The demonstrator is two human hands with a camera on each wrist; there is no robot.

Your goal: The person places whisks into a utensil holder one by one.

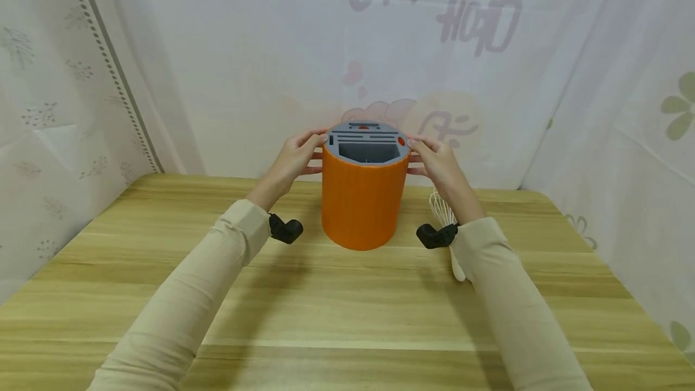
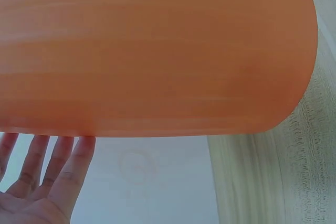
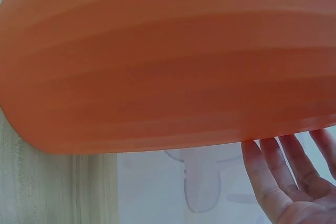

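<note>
An orange ribbed knife block (image 1: 361,204) with a round body stands upright between both hands. Its grey top insert (image 1: 366,136) has narrow slots, a large rectangular opening and small red-orange holes. My left hand (image 1: 295,158) grips the upper left side, thumb at the rim and the other fingers (image 2: 76,169) spread along the wall. On the opposite side, my right hand (image 1: 438,162) holds it the same way, its fingertips (image 3: 252,148) touching the orange wall. Much of the block's underside and far side is hidden.
A whisk (image 1: 444,210) with pale wires and a light handle lies on the wooden table (image 1: 336,312), partly covered by the right wrist. Black wrist cameras sit on both sleeves. Printed white curtains (image 1: 244,77) hang behind and beside the table.
</note>
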